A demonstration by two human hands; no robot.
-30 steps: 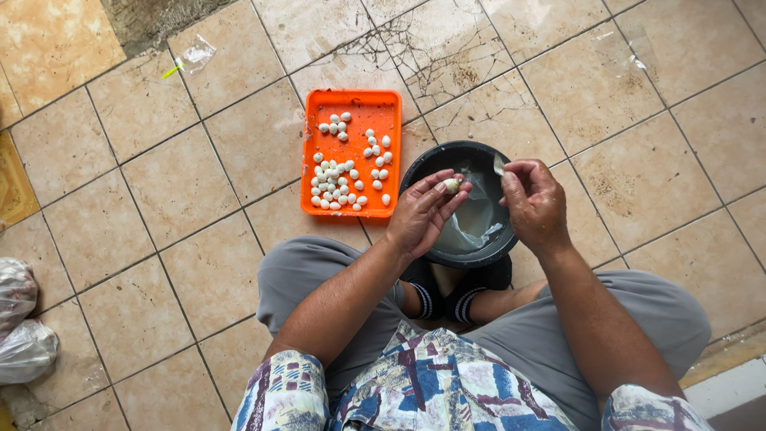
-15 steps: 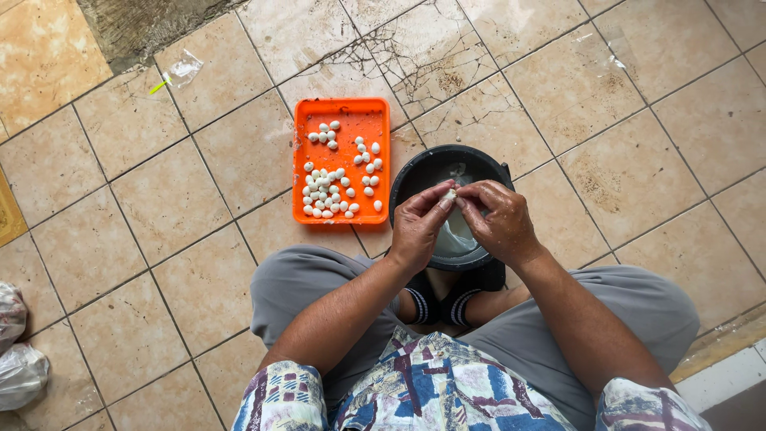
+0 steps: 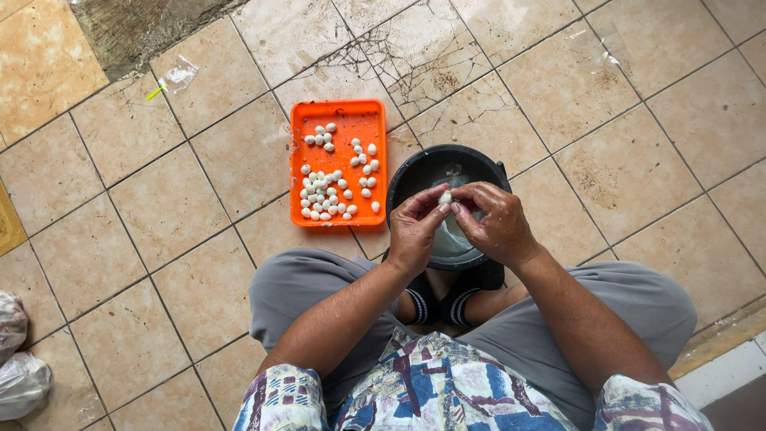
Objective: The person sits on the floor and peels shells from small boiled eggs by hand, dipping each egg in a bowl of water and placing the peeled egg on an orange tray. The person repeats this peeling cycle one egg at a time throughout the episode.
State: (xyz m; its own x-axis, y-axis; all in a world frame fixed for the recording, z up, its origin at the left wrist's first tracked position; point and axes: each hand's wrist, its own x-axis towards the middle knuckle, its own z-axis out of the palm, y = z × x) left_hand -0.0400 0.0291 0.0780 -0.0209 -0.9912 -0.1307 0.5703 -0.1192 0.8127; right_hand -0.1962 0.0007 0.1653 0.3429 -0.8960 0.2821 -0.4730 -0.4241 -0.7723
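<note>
1. Down at the middle of the view, both hands meet over a black bucket (image 3: pixel 415 172), which stands on the tiled floor (image 3: pixel 638 160) just ahead of the person's feet
2. Left hand (image 3: pixel 416 231): fingers curled, thumb and fingertips pinched on a small white egg (image 3: pixel 445 196) (pale, oval, mostly hidden by the fingers)
3. Right hand (image 3: pixel 499 225): also curled, its thumb and forefinger closed on the same egg from the other side, so the two hands touch at the fingertips
4. That egg sits above the bucket's opening, near its middle, held clear of what lies inside
5. Inside the bucket something pale and wet shows under the hands; whether it is water, shell or both cannot be told
6. Just left of the bucket, nearly touching its rim, lies an orange tray (image 3: pixel 375 112), rectangular, flat on the tiles
7. On the tray lie many white eggs (image 3: pixel 323 195), the thickest cluster at its lower left, a looser scatter toward the top and right
8. Grey trousers (image 3: pixel 303 279) cover the bent knees on either side of the bucket, and dark sandals (image 3: pixel 427 299) show between them
9. A patterned shirt (image 3: pixel 447 383) in blue, white and maroon fills the bottom edge
10. At the far left edge lie clear plastic bags (image 3: pixel 20 375), well apart from the hands
11. A scrap of clear plastic (image 3: pixel 177 76) lies on the tiles at upper left, beside a patch of bare rough ground (image 3: pixel 136 28)
</note>
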